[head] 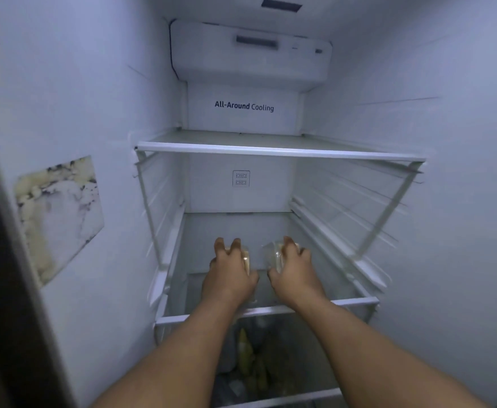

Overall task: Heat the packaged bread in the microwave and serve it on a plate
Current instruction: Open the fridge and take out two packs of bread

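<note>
Nearest the camera, 2 bare forearms reach into an open fridge, crossing over the front rail of a glass shelf [356,303]. Below that rail, a lower compartment holds something yellowish [248,357], too dim to identify.

Further in, the left hand [229,275] and the right hand [295,275] sit side by side on the shelf, close but apart. Each has its fingers curled around a clear plastic pack with pale bread inside: the left fingers [235,245] wrap over the left pack [246,262], and the right fingers [288,242] over the right pack [273,256]. Whether these are 2 separate packs or 2 ends of 1 cannot be told, since the hands cover most of them.

Judging by looks, the bread should be light and soft, so a hard squeeze would crush it. The clear wrapping is probably thin, crinkly and a little slippery, more so if cold has left moisture on it. A hold spread across the sides or underneath, with the palm supporting, seems safer than pinching a loose edge of film, which could tear or slide.

Beyond the hands stands the rear wall with a small vent [241,178]. Above that is an upper shelf [270,151], then a panel reading "All-Around Cooling" [243,106]. A stained patch [58,213] marks the left wall.
</note>
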